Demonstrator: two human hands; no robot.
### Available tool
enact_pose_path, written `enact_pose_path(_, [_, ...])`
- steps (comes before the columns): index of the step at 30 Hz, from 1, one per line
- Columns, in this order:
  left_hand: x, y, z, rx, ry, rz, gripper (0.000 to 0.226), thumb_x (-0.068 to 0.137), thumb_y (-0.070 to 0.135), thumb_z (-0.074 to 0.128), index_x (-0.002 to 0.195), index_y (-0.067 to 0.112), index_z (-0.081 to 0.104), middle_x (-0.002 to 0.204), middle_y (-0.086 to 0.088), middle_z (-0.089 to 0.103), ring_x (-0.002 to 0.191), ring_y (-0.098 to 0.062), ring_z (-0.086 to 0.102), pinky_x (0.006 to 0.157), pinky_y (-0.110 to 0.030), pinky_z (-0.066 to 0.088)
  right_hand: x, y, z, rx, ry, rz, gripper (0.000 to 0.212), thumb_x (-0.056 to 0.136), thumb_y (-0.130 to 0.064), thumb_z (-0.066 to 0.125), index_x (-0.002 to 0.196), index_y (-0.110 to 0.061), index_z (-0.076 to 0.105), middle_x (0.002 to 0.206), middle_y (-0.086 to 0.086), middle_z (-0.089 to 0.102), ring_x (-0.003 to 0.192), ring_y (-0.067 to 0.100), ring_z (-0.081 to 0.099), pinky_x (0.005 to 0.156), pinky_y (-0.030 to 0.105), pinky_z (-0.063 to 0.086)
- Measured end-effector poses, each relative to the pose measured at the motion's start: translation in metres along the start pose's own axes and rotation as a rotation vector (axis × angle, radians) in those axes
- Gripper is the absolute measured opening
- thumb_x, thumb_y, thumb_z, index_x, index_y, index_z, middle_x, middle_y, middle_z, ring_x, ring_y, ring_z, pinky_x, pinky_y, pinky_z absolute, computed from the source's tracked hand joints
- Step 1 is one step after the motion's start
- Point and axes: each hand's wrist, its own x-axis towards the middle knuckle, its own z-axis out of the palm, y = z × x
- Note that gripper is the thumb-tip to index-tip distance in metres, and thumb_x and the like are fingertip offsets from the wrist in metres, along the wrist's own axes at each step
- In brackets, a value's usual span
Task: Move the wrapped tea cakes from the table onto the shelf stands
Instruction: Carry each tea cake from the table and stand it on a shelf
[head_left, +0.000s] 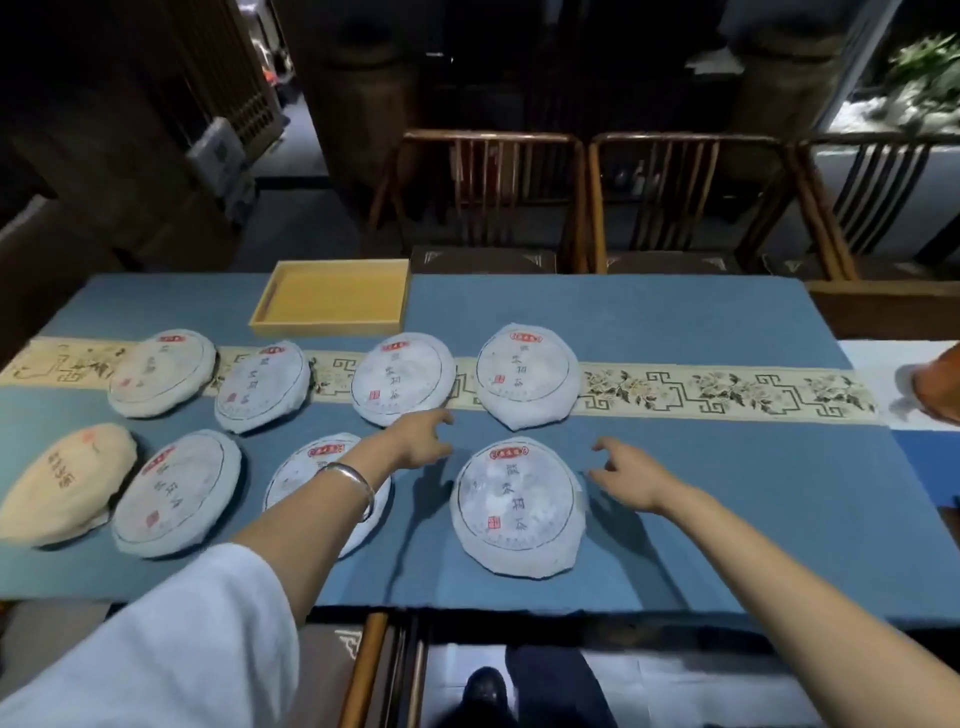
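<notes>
The left forearm crosses one wrapped tea cake (332, 462) in the near row and hides most of it; the printing on every wrapper is too blurred to read, and no shelf stands show in the view. An orange object (943, 384) is cut off at the right edge. A shallow yellow tray (332, 301) sits at the far side of the blue-clothed surface (727, 467), wooden chairs (493, 197) beyond it. Eight round paper-wrapped cakes lie in two rows — seven pale grey-white, one tan cake (65, 483) at the near left. The left hand (423, 436) and right hand (626, 475) hover either side of the nearest tea cake (517, 506), fingers loosely spread, holding nothing.
</notes>
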Motion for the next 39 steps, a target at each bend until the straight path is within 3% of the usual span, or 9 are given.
enact_pose_path(7, [0.010, -0.015, 0.065, -0.343, -0.001, -0.049, 0.055, 0.095, 0.014, 0.056, 0.146, 0.013, 0.038, 0.148, -0.013, 0.046, 0.131, -0.024, 0.048, 0.102, -0.027, 0.037, 0.005, 0.026, 0.076, 0.279, 0.153, 0.101, 0.041, 0.097, -0.027, 0.057, 0.131, -0.006, 0.049, 0.095, 0.009, 0.064, 0.093, 0.028, 0.061, 0.076, 0.031, 0.044])
enact_pose_path(11, [0.002, -0.021, 0.102, -0.486, 0.120, -0.033, 0.065, 0.094, 0.019, 0.062, 0.150, 0.009, 0.031, 0.152, -0.011, 0.041, 0.137, -0.029, 0.042, 0.113, -0.045, 0.035, 0.005, 0.026, 0.098, 0.434, 0.203, 0.166, 0.039, 0.094, -0.032, 0.059, 0.128, -0.016, 0.048, 0.101, 0.009, 0.065, 0.093, 0.029, 0.062, 0.079, 0.040, 0.050])
enact_pose_path(17, [0.011, -0.022, 0.128, -0.638, 0.171, -0.133, 0.049, 0.091, 0.016, 0.066, 0.136, 0.013, 0.047, 0.128, -0.010, 0.061, 0.116, -0.029, 0.059, 0.099, -0.048, 0.048, 0.022, 0.028, 0.110, 0.572, 0.157, 0.186, 0.037, 0.095, -0.035, 0.059, 0.127, -0.019, 0.048, 0.107, 0.000, 0.061, 0.098, 0.023, 0.058, 0.072, 0.033, 0.045])
enact_pose_path(22, [0.022, -0.017, 0.132, -0.798, 0.187, -0.273, 0.059, 0.087, 0.022, 0.072, 0.137, 0.006, 0.044, 0.129, -0.005, 0.053, 0.124, -0.026, 0.049, 0.102, -0.034, 0.042, 0.037, 0.027, 0.112, 0.685, 0.163, 0.205, 0.037, 0.093, -0.029, 0.066, 0.122, -0.018, 0.047, 0.106, -0.003, 0.056, 0.097, 0.020, 0.055, 0.078, 0.032, 0.044])
enact_pose_path(26, [0.016, -0.016, 0.135, -0.892, 0.131, -0.276, 0.022, 0.084, 0.029, 0.075, 0.097, 0.029, 0.058, 0.111, -0.001, 0.065, 0.112, -0.023, 0.060, 0.098, -0.041, 0.050, 0.043, 0.028, 0.109, 0.812, 0.136, 0.201, 0.033, 0.090, -0.024, 0.070, 0.114, -0.023, 0.047, 0.099, -0.010, 0.057, 0.091, 0.010, 0.057, 0.078, 0.030, 0.047])
enact_pose_path(30, [0.000, -0.020, 0.140, -1.099, 0.152, -0.280, 0.043, 0.079, 0.029, 0.080, 0.110, 0.016, 0.053, 0.115, -0.009, 0.066, 0.101, -0.019, 0.067, 0.086, -0.039, 0.058, 0.043, 0.023, 0.103, 0.913, 0.094, 0.183, 0.019, 0.091, -0.029, 0.067, 0.102, -0.024, 0.051, 0.100, -0.003, 0.060, 0.091, 0.009, 0.059, 0.073, 0.028, 0.050])
enact_pose_path(34, [-0.015, -0.024, 0.135, -1.226, 0.260, -0.291, 0.046, 0.076, 0.033, 0.082, 0.110, 0.022, 0.053, 0.112, -0.005, 0.069, 0.096, -0.015, 0.070, 0.083, -0.037, 0.059, 0.047, -0.001, 0.088, 1.001, 0.037, 0.185, 0.019, 0.089, -0.032, 0.068, 0.099, -0.026, 0.053, 0.103, 0.005, 0.064, 0.097, 0.024, 0.063, 0.086, 0.046, 0.054])
enact_pose_path(37, [-0.025, -0.024, 0.117, -1.263, 0.382, -0.292, 0.045, 0.075, 0.032, 0.083, 0.110, 0.025, 0.056, 0.110, -0.004, 0.071, 0.090, -0.009, 0.072, 0.070, -0.025, 0.058, 0.049, -0.026, 0.071, 1.128, -0.043, 0.103, 0.021, 0.090, -0.024, 0.069, 0.102, -0.022, 0.053, 0.104, 0.013, 0.067, 0.092, 0.027, 0.068, 0.071, 0.041, 0.058])
enact_pose_path(39, [-0.033, -0.027, 0.100, -1.288, 0.472, -0.279, 0.044, 0.077, 0.030, 0.082, 0.113, 0.025, 0.058, 0.110, -0.003, 0.071, 0.091, -0.010, 0.072, 0.067, -0.022, 0.058, 0.049, -0.042, 0.062, 1.144, -0.067, 0.045, 0.019, 0.091, -0.022, 0.068, 0.102, -0.024, 0.053, 0.105, 0.014, 0.068, 0.091, 0.027, 0.070, 0.072, 0.046, 0.061])
